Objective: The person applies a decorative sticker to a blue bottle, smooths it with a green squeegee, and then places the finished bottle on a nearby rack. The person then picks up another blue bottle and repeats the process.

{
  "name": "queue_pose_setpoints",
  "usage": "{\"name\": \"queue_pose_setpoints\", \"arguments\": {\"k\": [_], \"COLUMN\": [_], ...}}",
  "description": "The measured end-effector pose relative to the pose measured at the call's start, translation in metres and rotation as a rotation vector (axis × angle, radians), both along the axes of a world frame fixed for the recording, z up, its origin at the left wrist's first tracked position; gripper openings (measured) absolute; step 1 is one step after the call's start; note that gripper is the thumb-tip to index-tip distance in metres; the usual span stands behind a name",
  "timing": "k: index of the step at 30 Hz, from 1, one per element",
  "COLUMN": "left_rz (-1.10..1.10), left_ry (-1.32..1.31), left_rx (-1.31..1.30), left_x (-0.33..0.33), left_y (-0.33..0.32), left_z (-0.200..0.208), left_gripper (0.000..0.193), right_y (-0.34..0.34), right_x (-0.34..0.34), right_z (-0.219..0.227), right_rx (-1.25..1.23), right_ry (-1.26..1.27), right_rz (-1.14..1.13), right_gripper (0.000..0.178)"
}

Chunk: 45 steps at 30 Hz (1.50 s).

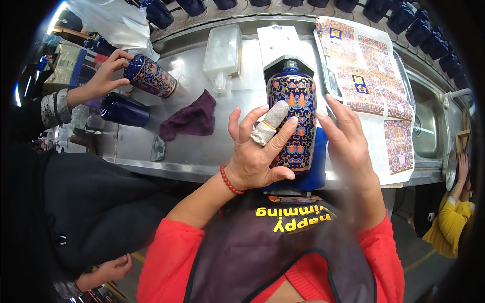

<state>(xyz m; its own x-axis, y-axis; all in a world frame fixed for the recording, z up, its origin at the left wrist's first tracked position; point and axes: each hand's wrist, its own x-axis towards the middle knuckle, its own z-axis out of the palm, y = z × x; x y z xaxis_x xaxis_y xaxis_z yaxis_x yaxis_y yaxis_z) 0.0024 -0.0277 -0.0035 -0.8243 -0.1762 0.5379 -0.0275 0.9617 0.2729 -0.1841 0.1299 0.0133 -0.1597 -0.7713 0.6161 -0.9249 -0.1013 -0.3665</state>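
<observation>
A dark blue bottle (299, 134) with a dense floral pattern lies in front of me, its neck pointing away. My left hand (260, 156) is spread over the bottle's left side, fingertips at the patterned face. One of its fingers wears a grey-and-white cloth cover (275, 118) held by a yellow band. On the other side, my right hand (348, 144) has its fingers stretched out near the bottle's right edge; whether they touch it I cannot tell. Blue material (318, 161) shows beneath the bottle. Printed pattern sheets (374, 91) lie to the right.
At left, another person's hand (108, 76) holds a patterned bottle (150, 77) above the metal counter, near a plain blue bottle (125, 109). A purple cloth (192, 118) and a clear plastic container (222, 50) lie between us. A sink (427, 126) is at right; blue bottles line the far shelf.
</observation>
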Motion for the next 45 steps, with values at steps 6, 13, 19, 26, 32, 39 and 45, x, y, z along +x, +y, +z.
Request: {"name": "queue_pose_setpoints", "arguments": {"k": [6, 13, 19, 26, 32, 39, 45], "left_rz": [0.007, -0.002, 0.005, -0.016, -0.018, -0.016, -0.044], "left_ry": [0.046, 0.036, 0.058, 0.044, 0.067, 0.037, 0.238], "left_rx": [0.110, 0.063, 0.085, -0.110, -0.208, -0.056, 0.128], "left_x": [0.000, -0.001, 0.000, -0.003, -0.005, 0.001, 0.003], "left_y": [0.001, -0.002, -0.002, -0.001, -0.002, -0.003, -0.019], "left_z": [-0.002, -0.003, 0.000, 0.006, 0.007, 0.002, -0.017], "left_gripper": [0.091, 0.090, 0.084, 0.073, 0.074, 0.074, 0.087], "right_y": [-0.004, -0.005, 0.001, 0.003, -0.032, -0.065, 0.006], "right_x": [0.006, 0.004, 0.001, -0.009, -0.040, -0.053, 0.011], "right_z": [0.000, 0.001, -0.001, 0.022, 0.053, 0.041, 0.013], "right_rx": [0.082, 0.083, 0.079, -0.011, 0.237, -0.057, -0.005], "right_ry": [0.050, 0.061, 0.086, -0.187, -0.187, 0.190, 0.177], "right_rz": [-0.016, 0.005, 0.025, 0.003, 0.332, 0.161, 0.315], "right_gripper": [0.043, 0.044, 0.050, 0.040, 0.024, 0.021, 0.031]}}
